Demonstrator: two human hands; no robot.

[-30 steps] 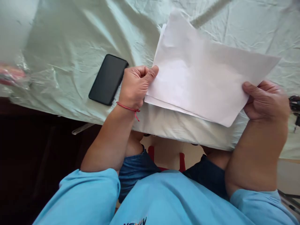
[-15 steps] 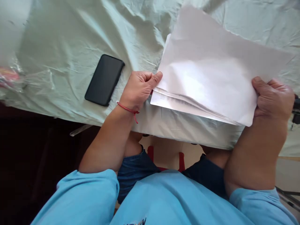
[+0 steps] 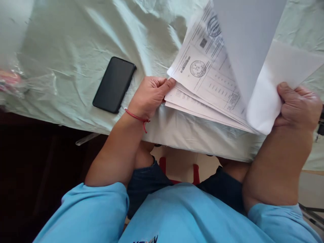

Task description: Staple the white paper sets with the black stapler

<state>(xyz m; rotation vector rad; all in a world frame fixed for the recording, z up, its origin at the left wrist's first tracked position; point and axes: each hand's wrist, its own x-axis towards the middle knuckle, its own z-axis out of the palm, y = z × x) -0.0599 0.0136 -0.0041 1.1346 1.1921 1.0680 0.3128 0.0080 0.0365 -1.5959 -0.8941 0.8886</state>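
Phone [image 3: 114,84] lying flat on the table [image 3: 76,44], left of the hands; left hand [image 3: 149,96] with fingers clamped on the near corner of the papers [image 3: 202,87]; top sheet [image 3: 249,44] lifted, printed page exposed; right hand [image 3: 298,108] with fingers pinched on the raised sheet's edge; lower pages seemingly yet to be turned.

head-worn view, looking steeply down; close above table edge [image 3: 177,135], lap
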